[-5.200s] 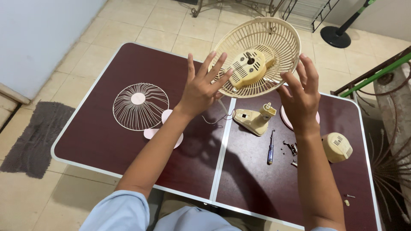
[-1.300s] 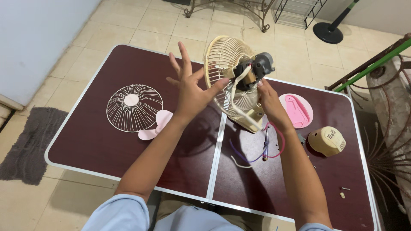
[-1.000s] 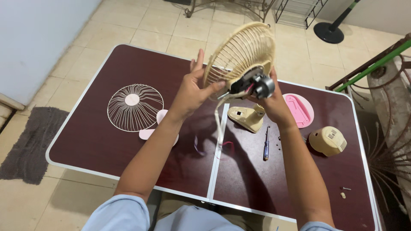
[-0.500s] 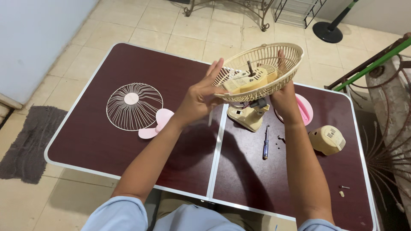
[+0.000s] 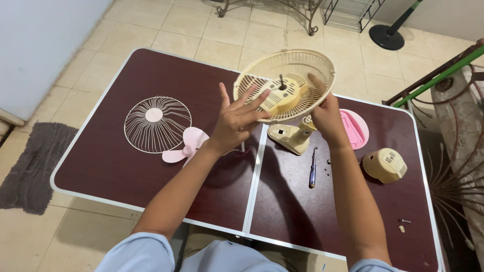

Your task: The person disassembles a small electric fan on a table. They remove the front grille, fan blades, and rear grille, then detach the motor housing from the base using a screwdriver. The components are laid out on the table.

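rear grille (image 5: pixel 297 65): a cream basket-shaped fan guard with the motor housing and a dark shaft in its middle, being held up in the air above the far half of the counter (image 5: pixel 151 176), open side tilted toward the camera
left hand (image 5: pixel 234 118): being kept open, fingers spread out flat, fingertips being pressed against the near-left rim of the rear grille, so it's more propping than gripping
right hand (image 5: pixel 325 118): being wrapped around the right underside of the rear grille, fingers poking up through the bars, so the grille is being grasped from that side
front grille (image 5: pixel 157 124): a round white wire guard with a pale centre disc, being left flat on the left half of the counter, well apart from both hands
fan blade (image 5: pixel 185 146): pink, being left just beside the front grille, its edge being overlapped by the left forearm in view
fan base (image 5: pixel 290 138): cream stand piece, lying on the counter right under the held grille, just right of the centre seam
screwdriver (image 5: pixel 312 168): lying near the fan base, pointing toward the near edge, a few tiny screws being scattered just beside it
pink plate (image 5: pixel 355 128): round pink cover, partly being hidden behind the right wrist
motor cover (image 5: pixel 385 165): cream domed cap with vents, sitting at the right end of the counter
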